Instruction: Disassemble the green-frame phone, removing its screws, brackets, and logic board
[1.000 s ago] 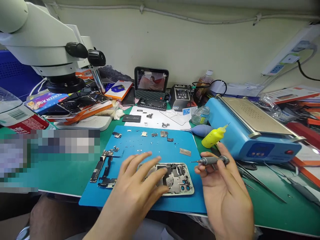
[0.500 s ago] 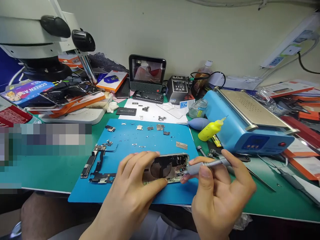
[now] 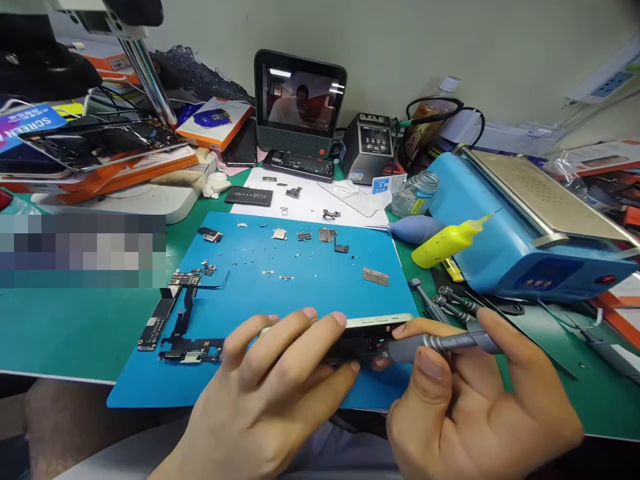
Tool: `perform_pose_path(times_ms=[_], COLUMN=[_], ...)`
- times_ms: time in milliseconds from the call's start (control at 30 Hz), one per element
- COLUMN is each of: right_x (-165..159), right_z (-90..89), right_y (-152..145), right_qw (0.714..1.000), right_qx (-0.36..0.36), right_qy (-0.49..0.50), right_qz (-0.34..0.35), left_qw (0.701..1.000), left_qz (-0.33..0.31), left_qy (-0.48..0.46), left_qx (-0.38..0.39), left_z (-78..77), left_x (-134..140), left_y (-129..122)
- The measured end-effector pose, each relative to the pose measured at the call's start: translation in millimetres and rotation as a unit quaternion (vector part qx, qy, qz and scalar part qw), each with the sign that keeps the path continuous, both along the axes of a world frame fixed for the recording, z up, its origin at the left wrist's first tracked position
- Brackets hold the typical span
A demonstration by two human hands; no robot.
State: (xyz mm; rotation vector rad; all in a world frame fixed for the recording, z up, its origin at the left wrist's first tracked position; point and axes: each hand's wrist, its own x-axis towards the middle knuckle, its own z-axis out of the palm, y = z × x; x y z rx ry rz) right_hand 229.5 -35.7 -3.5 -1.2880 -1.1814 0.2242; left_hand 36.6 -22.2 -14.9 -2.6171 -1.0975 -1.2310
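My left hand (image 3: 280, 387) is closed around a phone housing (image 3: 377, 323), its fingers over the top edge and its thumb below. The housing is tilted, with its pale side edge upward and its dark inside partly hidden by my fingers. A grey screwdriver (image 3: 445, 343) is gripped in my right hand (image 3: 480, 407), index finger at its rear end. Its tip points into the right end of the housing; whether it touches a screw is hidden. On the blue mat (image 3: 250, 300) lie a logic board (image 3: 159, 320), a flex cable assembly (image 3: 193, 352) and several small metal parts.
Several more screwdrivers (image 3: 453, 303) lie right of the mat, near a yellow bottle (image 3: 447, 243), a blue air blower (image 3: 415, 229) and a blue heating machine (image 3: 540, 267). A small display (image 3: 300, 100) stands at the back. A microscope post (image 3: 150, 83) rises at left among boxes.
The phone housing has tipped so its side edge shows and less of its inside is visible. Both hands have shifted slightly right with it, and the camera view has moved closer and lower.
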Motion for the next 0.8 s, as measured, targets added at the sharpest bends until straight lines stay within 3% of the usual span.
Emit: perform_pose_path(times_ms=[200, 500, 800], right_x=[-1.7, -1.2, -3.2], right_z=[-1.4, -7.8, -3.3], right_y=[-1.7, -0.9, 21.1], right_qw=[0.999, 0.997, 0.98], right_qx=[-0.012, -0.024, 0.121], right_qy=[-0.011, -0.029, -0.145], right_qz=[-0.04, -0.063, -0.065], left_qw=[0.998, 0.997, 0.999], left_qz=[-0.008, 0.005, 0.026], left_qy=[0.063, 0.069, -0.018], left_qx=[-0.006, -0.02, 0.0], left_z=[1.3, 3.5, -0.2], left_x=[-3.7, -4.0, 12.2], left_y=[-0.2, -1.2, 3.8])
